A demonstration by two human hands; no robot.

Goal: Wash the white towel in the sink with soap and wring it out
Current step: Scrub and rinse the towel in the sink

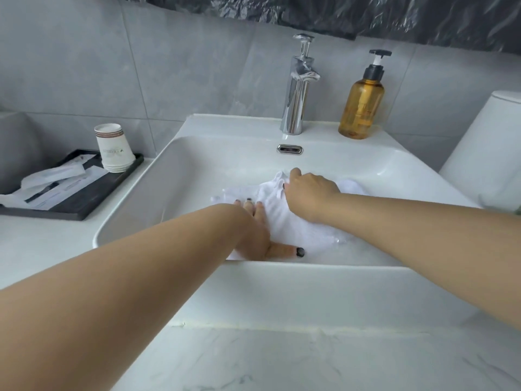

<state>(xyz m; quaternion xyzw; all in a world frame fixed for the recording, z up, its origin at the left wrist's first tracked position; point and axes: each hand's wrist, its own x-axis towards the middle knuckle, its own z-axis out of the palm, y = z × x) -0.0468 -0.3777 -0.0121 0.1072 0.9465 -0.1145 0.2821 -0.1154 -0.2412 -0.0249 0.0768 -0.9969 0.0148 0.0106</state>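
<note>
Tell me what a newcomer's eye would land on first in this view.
First, two bare arms reaching into the white sink: the left hand lies flat on the white towel in the basin, and the right hand grips its bunched far end. Next, the amber soap bottle on the back ledge, right of the chrome faucet. At far left, stacked paper cups stand on a black tray.

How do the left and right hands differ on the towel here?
Left hand lies flat, fingers straight, pressing the towel near the sink's front wall. Right hand sits farther back, fingers curled, gripping bunched cloth. Both touch the towel.
</note>
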